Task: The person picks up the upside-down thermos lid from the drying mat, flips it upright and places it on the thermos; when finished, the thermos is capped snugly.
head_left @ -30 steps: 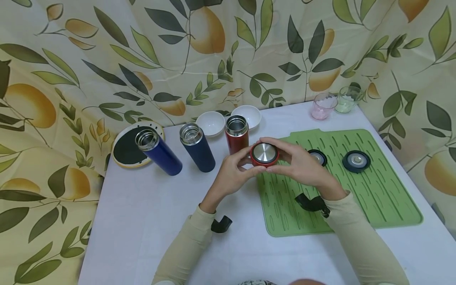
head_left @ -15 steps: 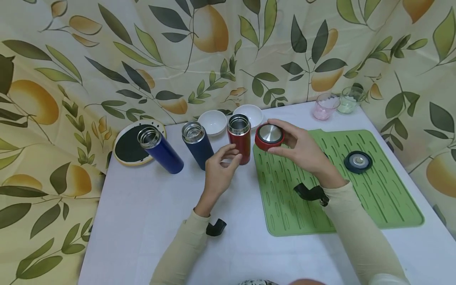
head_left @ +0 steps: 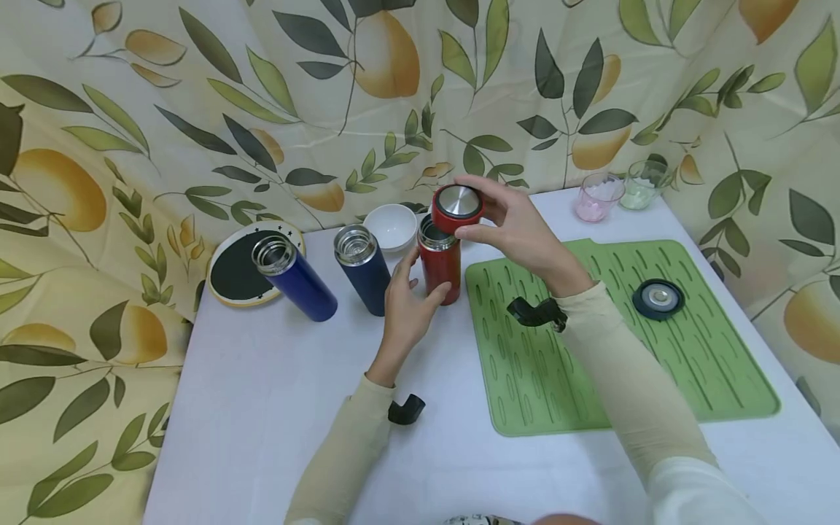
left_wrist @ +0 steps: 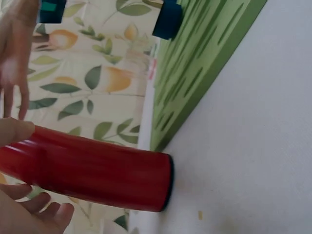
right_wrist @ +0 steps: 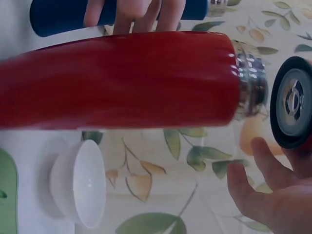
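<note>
While the red lid (head_left: 457, 204) is being pinched by the right hand (head_left: 521, 230) just above the red bottle (head_left: 441, 266) being flanked by the relaxed left hand (head_left: 405, 310), level centring is probably being called for.

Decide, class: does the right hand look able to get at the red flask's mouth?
Likely yes: the right hand holds the red lid near the red flask's steel mouth, and nothing shows between lid and mouth.

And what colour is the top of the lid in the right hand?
The lid's top is silver, ringed in black; clearest in the head view.
</note>
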Demonstrator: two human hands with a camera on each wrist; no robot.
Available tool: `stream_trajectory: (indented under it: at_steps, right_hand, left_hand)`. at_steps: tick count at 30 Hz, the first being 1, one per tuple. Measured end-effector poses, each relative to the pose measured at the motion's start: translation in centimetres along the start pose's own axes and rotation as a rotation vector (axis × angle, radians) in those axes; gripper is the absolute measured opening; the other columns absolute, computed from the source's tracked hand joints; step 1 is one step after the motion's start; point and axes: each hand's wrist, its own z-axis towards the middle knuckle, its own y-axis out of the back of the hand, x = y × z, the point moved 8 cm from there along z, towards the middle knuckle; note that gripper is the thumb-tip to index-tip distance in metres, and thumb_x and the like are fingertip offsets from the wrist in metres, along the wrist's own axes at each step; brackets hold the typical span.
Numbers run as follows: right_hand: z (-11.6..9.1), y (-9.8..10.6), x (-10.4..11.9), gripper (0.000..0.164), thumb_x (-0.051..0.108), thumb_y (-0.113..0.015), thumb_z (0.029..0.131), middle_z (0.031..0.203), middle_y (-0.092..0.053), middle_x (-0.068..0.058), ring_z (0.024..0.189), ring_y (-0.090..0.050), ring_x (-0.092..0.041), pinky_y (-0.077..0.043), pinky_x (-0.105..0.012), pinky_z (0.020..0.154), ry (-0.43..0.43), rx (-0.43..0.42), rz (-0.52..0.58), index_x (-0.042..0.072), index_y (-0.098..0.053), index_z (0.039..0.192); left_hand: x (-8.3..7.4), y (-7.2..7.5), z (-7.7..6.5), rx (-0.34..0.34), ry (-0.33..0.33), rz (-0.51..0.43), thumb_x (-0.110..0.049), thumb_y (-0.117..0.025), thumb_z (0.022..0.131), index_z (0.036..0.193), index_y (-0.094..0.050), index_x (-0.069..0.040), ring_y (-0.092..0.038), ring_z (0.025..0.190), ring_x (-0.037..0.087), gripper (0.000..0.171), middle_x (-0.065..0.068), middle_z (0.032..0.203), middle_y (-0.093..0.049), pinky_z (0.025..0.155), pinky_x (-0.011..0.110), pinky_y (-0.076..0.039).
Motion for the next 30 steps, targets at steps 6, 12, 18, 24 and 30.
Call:
stream_trajectory:
  at_steps: [6,12,18,24,30]
  right_hand:
    - [0.9,-0.9,-0.8,0.063,0.002,-0.069,0.079,0.134,-0.044,-0.007,0.117,-0.049,-0.021,-0.033,-0.04,0.102,0.008,0.063,0.023,0.007,-0.043,0.136]
    - [1.2,-1.5,-1.3,0.067,0.0,-0.069,0.08,0.137,-0.04,-0.011,0.119,-0.046,-0.022,-0.032,-0.04,0.103,0.007,0.103,0.01,0.004,-0.038,0.138]
    - [1.3,-1.6,-1.8,0.067,0.0,-0.069,0.079,0.139,-0.039,-0.009,0.122,-0.044,-0.02,-0.033,-0.039,0.102,-0.005,0.126,0.008,0.006,-0.039,0.138]
    - [1.6,-1.8,-1.9,0.064,0.0,-0.069,0.079,0.138,-0.04,-0.004,0.121,-0.045,-0.018,-0.033,-0.038,0.102,0.006,0.147,0.018,0.007,-0.041,0.136]
    - [1.8,-2.0,-2.0,0.064,-0.002,-0.069,0.079,0.137,-0.041,-0.006,0.122,-0.044,-0.018,-0.034,-0.037,0.102,0.012,0.163,0.018,0.004,-0.041,0.136]
  left_hand:
    - [1.1,-1.1,1.4,0.022,-0.005,-0.105,-0.025,-0.074,0.078,0.143,-0.025,-0.036,-0.034,0.127,0.012,0.082,-0.01,0.14,-0.038,0.098,0.046,-0.037]
    - [1.6,-1.2,1.9,-0.022,-0.006,-0.137,-0.027,-0.076,0.075,0.141,-0.029,-0.038,-0.042,0.123,0.011,0.081,-0.01,0.137,-0.043,0.1,0.043,-0.035]
    - [2.2,-1.0,2.2,-0.044,-0.001,-0.171,-0.027,-0.078,0.073,0.138,-0.036,-0.038,-0.046,0.119,0.008,0.078,-0.012,0.132,-0.048,0.1,0.039,-0.035]
    - [1.7,-0.4,2.2,-0.055,0.011,-0.208,-0.018,-0.079,0.071,0.138,-0.041,-0.027,-0.05,0.117,0.013,0.077,-0.003,0.129,-0.054,0.098,0.042,-0.037]
    - [-0.6,0.4,1.5,-0.049,0.008,-0.2,-0.012,-0.078,0.073,0.138,-0.043,-0.02,-0.051,0.116,0.013,0.074,0.001,0.129,-0.054,0.097,0.04,-0.038]
